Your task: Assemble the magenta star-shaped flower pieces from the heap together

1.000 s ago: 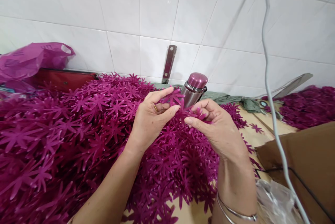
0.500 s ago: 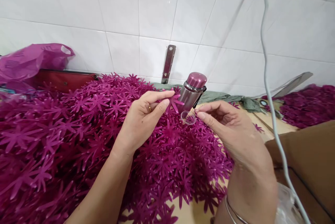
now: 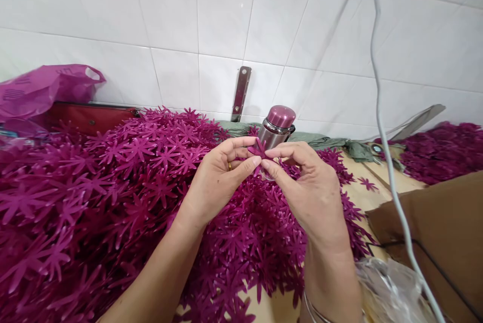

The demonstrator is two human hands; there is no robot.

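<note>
My left hand (image 3: 226, 172) pinches a magenta star-shaped artificial flower piece (image 3: 260, 148) between thumb and fingertips, above a large heap of such flower pieces (image 3: 151, 177). Thumb and forefinger of my right hand (image 3: 309, 182) are closed against the same piece at its middle. Under these fingertips part of a small clear plastic ring (image 3: 267, 176) shows; the fingers hide the rest. Just behind both hands stands a metal flask (image 3: 281, 119) with a pink lid, its lower part covered by the hands.
A white cable (image 3: 381, 111) hangs down on the right, in front of a brown cardboard box (image 3: 433, 227) and a clear plastic bag (image 3: 392, 283). Another magenta pile (image 3: 445, 152) lies far right. A red case (image 3: 90, 117) and purple bag (image 3: 45, 86) sit left, by the tiled wall (image 3: 169, 11).
My right hand has moved left with the clear ring and now meets the flower piece in my left hand. The left hand has shifted slightly right and down.
</note>
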